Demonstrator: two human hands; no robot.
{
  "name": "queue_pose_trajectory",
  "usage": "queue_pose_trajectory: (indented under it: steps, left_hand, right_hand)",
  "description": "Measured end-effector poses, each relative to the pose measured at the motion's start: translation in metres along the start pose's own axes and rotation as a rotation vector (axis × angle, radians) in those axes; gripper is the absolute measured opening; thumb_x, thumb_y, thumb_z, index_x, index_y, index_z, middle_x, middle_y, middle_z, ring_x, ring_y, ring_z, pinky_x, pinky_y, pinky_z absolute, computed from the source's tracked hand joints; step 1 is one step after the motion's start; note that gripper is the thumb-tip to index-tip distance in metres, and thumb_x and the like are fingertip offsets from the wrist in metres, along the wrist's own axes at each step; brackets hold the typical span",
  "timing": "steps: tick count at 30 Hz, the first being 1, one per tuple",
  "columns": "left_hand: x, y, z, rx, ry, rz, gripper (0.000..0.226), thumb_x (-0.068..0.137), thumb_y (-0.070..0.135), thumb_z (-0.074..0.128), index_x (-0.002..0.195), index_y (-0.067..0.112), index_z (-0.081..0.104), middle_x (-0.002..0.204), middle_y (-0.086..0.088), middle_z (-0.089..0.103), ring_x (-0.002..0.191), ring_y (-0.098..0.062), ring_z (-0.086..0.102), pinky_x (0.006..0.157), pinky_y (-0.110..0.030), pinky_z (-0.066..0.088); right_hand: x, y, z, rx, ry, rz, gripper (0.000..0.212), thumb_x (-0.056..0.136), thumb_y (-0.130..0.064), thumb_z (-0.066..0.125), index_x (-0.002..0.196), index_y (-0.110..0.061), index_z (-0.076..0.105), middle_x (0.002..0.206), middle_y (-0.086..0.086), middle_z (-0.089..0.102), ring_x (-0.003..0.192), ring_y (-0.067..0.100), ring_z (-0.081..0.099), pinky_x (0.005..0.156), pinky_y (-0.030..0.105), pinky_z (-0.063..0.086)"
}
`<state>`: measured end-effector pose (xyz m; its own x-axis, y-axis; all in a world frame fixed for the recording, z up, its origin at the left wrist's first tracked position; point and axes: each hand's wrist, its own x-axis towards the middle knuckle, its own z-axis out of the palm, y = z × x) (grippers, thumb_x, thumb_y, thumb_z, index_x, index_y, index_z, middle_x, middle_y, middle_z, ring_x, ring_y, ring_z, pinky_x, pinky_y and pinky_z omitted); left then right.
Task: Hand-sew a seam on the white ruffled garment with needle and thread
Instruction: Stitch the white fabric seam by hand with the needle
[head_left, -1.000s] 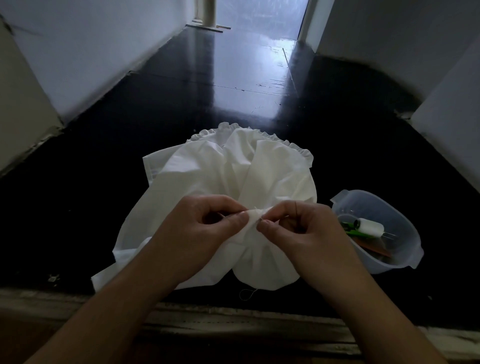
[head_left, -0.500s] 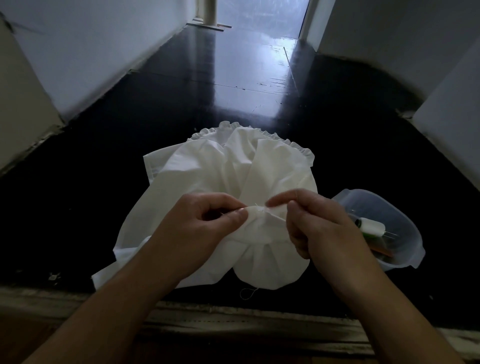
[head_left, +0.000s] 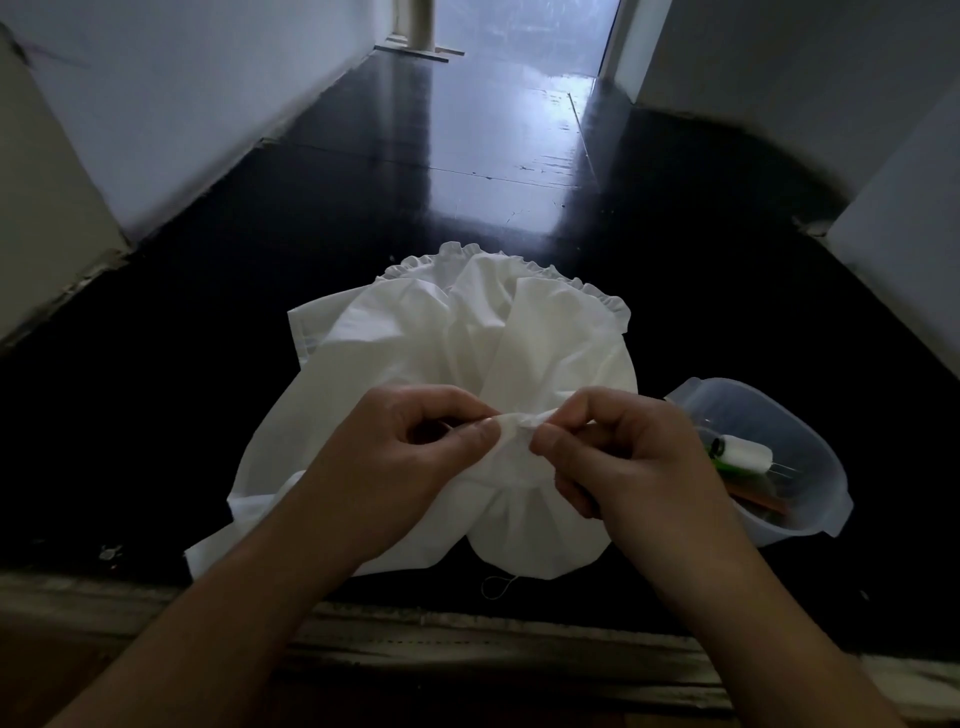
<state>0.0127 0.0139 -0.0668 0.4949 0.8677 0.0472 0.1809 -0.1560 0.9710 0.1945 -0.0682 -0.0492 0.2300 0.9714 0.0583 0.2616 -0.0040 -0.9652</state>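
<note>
We are pinching the white ruffled cotton garment (head_left: 519, 358), lying mid-floor: left hand (head_left: 410, 457) gripping the fold, right hand (head_left: 623, 457) returning from its pull to regrip, likely starting another stitch; needle unseen.

A clear plastic tub (head_left: 810, 499) sits on the glossy black floor (head_left: 467, 171) (white walls (head_left: 182, 104) on both sides), holding green and orange items.

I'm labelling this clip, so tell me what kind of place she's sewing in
Probably a home, at floor level in a narrow hallway, not a workshop. A glossy dark floor runs between plain white walls, and the white garment lies on it beside a clear plastic tub holding a thread spool.
</note>
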Motion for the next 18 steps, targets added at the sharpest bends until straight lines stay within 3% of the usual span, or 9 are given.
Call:
queue_pose_trajectory:
  steps: [13, 16, 18]
  left_hand:
    - [0.0001, -0.0012, -0.0004, 0.008, -0.042, 0.057, 0.013, 0.094, 0.022, 0.073, 0.091, 0.03, 0.083, 0.081, -0.005, 0.076, 0.081, -0.032, 0.072, 0.071, -0.042, 0.056]
    - [-0.0007, -0.001, -0.0007, 0.02, -0.053, 0.067, 0.012, 0.095, 0.022, 0.073, 0.091, 0.029, 0.083, 0.08, -0.005, 0.077, 0.08, -0.032, 0.073, 0.074, -0.044, 0.056]
    - [-0.0013, -0.0009, -0.0006, 0.015, -0.062, 0.071, 0.013, 0.095, 0.022, 0.073, 0.09, 0.029, 0.082, 0.079, -0.006, 0.076, 0.08, -0.032, 0.073, 0.075, -0.045, 0.056]
  right_hand:
    - [0.001, 0.0054, 0.0017, -0.136, 0.01, -0.018, 0.019, 0.096, -0.021, 0.071, 0.077, -0.019, 0.07, 0.051, -0.002, 0.056, 0.047, 0.011, 0.046, 0.05, 0.031, 0.039]
    - [0.0005, 0.0051, 0.0017, -0.134, 0.021, -0.012, 0.007, 0.096, -0.023, 0.071, 0.09, -0.025, 0.068, 0.05, -0.001, 0.054, 0.047, 0.014, 0.044, 0.048, 0.03, 0.036]
    - [0.0006, 0.0046, 0.0012, -0.11, 0.009, -0.004, 0.013, 0.096, -0.022, 0.071, 0.103, -0.032, 0.068, 0.048, -0.001, 0.051, 0.046, 0.013, 0.043, 0.048, 0.028, 0.035]
